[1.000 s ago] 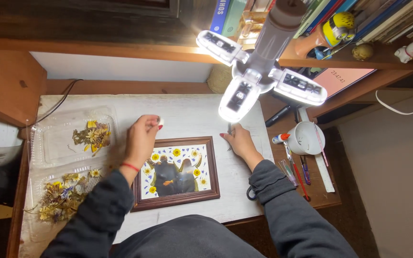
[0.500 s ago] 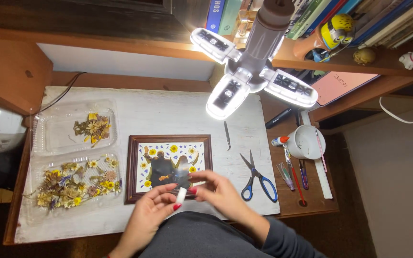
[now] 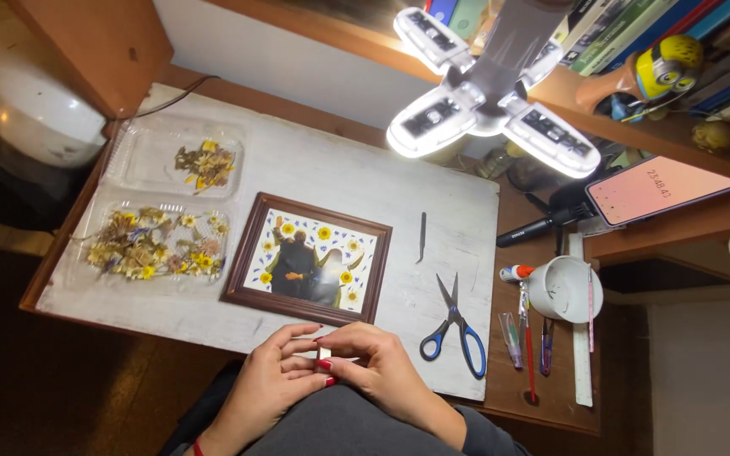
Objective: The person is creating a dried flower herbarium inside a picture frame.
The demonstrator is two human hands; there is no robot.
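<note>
Left hand [image 3: 268,376]: held low at the near edge of the white board [image 3: 340,181], fingers curled inward, fingertips pinching a small white object [image 3: 324,353].

Right hand [image 3: 373,363]: pressed against the left, fingers bent over the same small white object from the other side. Both hands grasp it between them; what the object is cannot be told at this size.

Picture frame [image 3: 307,259]: dark brown wood, lying flat just beyond the hands and apart from them; inside it, a photograph ringed with pressed yellow and blue flowers.

Scissors [image 3: 456,323]: blue handles, blades slightly parted, lying beside the right hand on its outer side, not touching it.

Tweezers [image 3: 422,236]: dark and slim, beyond the scissors, past the frame's right edge.

Clear plastic trays, two: the nearer tray [image 3: 155,242] lies beyond and outward of the left hand, spread with dried flowers; the farther tray [image 3: 176,159] sits behind it with a smaller cluster.

White cup [image 3: 563,290]: well out from the right hand, on the bare wooden desk, with a small glue tube [image 3: 516,273] beside it and pens [image 3: 527,338] and a ruler [image 3: 583,338] alongside.

Lamp [image 3: 487,93]: white, multi-panelled, lit, hanging above the far right of the board.

Phone [image 3: 662,187]: propped on a stand beyond the cup, screen glowing pink.
</note>
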